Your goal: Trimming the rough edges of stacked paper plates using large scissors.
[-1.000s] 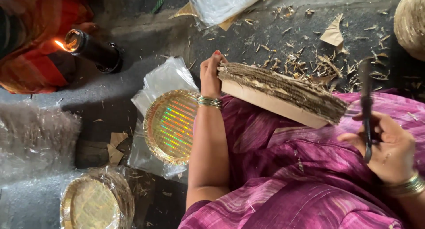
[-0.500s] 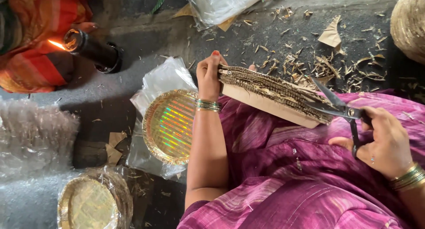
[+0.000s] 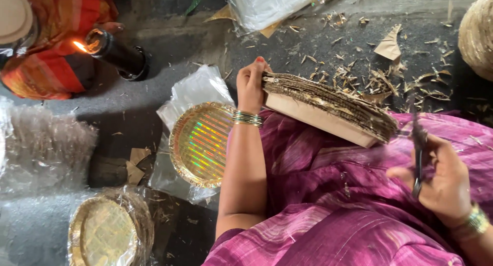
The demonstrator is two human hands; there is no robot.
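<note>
Scissors [image 3: 418, 153] now upright beside layered cardboard stack [image 3: 328, 107]

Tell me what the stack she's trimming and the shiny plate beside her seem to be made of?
The stack looks like brown corrugated cardboard: matte, with ridged layered edges. The round plate seems to be paperboard faced with glossy gold holographic foil, showing rainbow streaks; its core isn't visible.

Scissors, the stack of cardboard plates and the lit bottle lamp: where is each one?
scissors [image 3: 418, 158], head view, on the dark handles in the right hand.
stack of cardboard plates [image 3: 328, 104], head view, on its ragged upper edge.
bottle lamp [image 3: 119, 54], head view, on the dark bottle body.
</note>
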